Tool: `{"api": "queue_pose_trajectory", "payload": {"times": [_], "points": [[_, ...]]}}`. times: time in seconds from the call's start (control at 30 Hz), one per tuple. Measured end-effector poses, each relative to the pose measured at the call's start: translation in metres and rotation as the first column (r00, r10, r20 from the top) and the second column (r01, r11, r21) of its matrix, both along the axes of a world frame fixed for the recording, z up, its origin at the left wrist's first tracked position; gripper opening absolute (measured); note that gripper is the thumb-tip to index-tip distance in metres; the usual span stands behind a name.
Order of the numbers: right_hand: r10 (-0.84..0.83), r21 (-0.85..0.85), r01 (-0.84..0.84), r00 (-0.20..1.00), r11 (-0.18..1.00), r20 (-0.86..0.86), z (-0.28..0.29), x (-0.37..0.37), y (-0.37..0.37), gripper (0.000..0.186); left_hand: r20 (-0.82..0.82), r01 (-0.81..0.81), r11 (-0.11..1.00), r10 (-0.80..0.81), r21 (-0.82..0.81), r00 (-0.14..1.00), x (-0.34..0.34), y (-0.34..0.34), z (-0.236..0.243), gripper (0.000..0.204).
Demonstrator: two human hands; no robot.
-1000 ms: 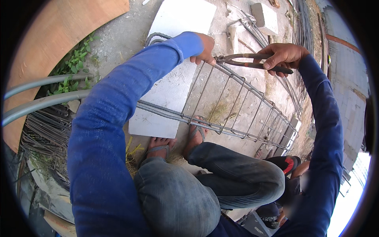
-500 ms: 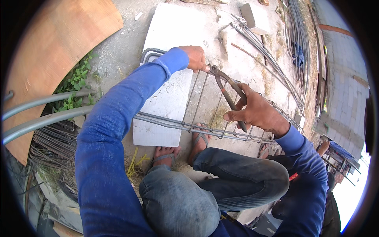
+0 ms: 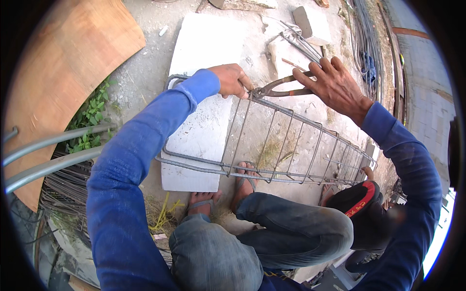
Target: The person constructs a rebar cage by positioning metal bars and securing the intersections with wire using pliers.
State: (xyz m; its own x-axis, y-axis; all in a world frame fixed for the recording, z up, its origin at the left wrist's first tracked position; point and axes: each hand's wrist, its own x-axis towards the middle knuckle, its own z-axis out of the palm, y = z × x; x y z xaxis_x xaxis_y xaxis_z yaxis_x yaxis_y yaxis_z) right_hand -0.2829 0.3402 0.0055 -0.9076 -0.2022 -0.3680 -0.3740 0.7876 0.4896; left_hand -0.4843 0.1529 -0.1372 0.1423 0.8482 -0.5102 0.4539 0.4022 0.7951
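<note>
A rebar cage (image 3: pixel 274 174) of long bars and thin stirrups lies before me, its bent left end over a white slab (image 3: pixel 191 182). My right hand (image 3: pixel 335 89) grips the handles of a pair of pincers (image 3: pixel 279 92), held out to the right. The pincers' jaws are at the far long bar, where a stirrup meets it. My left hand (image 3: pixel 230 80) is closed beside the jaws, fingertips pinched at that joint. What lies between those fingertips is too small to make out.
A person in a black and red cap (image 3: pixel 361 201) crouches close at right. A curved plywood sheet (image 3: pixel 73 63), grey pipes (image 3: pixel 58 162) and a pile of rods (image 3: pixel 63 184) are at left. A concrete block (image 3: pixel 310 26) and long rods (image 3: pixel 361 34) lie far right.
My right hand has swung the pincers' handles up and away, from slanting toward me to pointing right. My left hand has stayed near the joint, shifting slightly left and nearer.
</note>
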Motion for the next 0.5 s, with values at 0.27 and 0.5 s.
{"api": "queue_pose_trajectory", "payload": {"times": [0.27, 0.5], "points": [[0.163, -0.077, -0.171, 0.982, 0.982, -0.095, -0.059, -0.066, 0.089, 0.047, -0.003, 0.024, 0.989, -0.025, -0.146, 1.000, 0.006, 0.034, 0.003, 0.048], [0.081, -0.197, -0.094, 0.994, 0.976, -0.071, -0.078, -0.075, 0.115, 0.045, -0.005, 0.004, 0.990, -0.005, -0.142, 1.000, 0.015, 0.050, -0.008, 0.050]]}}
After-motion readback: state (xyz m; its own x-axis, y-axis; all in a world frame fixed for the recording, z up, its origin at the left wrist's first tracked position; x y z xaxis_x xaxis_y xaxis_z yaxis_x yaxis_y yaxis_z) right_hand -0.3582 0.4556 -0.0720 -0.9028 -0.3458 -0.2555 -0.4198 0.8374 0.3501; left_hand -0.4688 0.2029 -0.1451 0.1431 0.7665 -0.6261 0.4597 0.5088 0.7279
